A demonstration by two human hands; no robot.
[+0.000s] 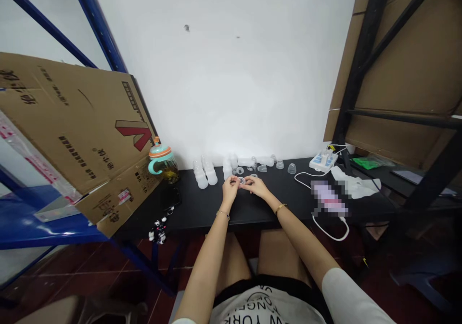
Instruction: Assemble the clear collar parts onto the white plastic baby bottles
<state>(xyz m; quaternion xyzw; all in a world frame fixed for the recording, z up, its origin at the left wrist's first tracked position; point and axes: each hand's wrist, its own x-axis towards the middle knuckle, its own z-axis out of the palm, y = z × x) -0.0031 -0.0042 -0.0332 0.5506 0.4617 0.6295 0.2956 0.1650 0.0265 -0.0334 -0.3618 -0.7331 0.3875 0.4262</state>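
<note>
Both hands meet over the front half of the black table (202, 207). My left hand (231, 187) and my right hand (255, 186) pinch a small clear round piece (241, 181) between them, one on each side. Behind them lie several clear and whitish plastic parts, among them a ring (239, 170) and a clear cup-shaped piece (279, 164). Another clear cup (291, 168) sits farther right. To the left, whitish bottles (201, 177) lie against the wall.
A teal-lidded jug (162, 160) and a dark phone (169, 198) with a charm are at the left, beside a large cardboard box (90, 122). On the right are a power strip (323, 162), white cables, a blurred-out device (329, 198) and a white cloth (361, 185).
</note>
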